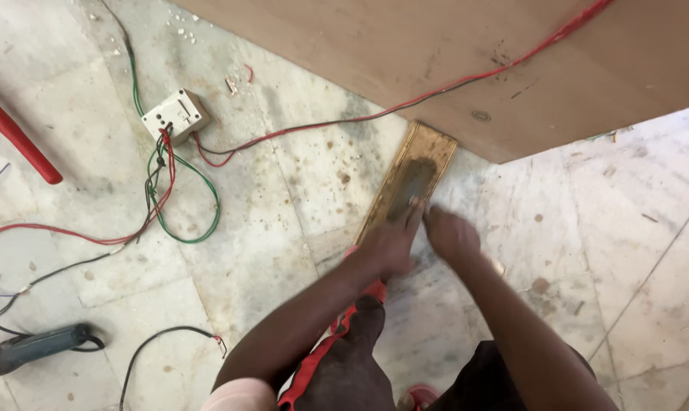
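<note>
A narrow wooden strip (417, 164) lies on the marble floor, its far end touching the edge of a large plywood sheet (466, 53). A dark wet-looking patch covers the middle of the strip. My left hand (390, 243) rests on the strip's near part, fingers stretched toward the patch. Just to the right of the strip sits my right hand (449, 234), blurred, fingers curled, low over the floor. Whether it holds anything is unclear.
A white switch box (175, 114) with red, green and black wires (185, 198) lies at the left. A red wire (436, 93) crosses the plywood. A red bar (17, 135) is at far left, a grey power tool (36, 346) at lower left.
</note>
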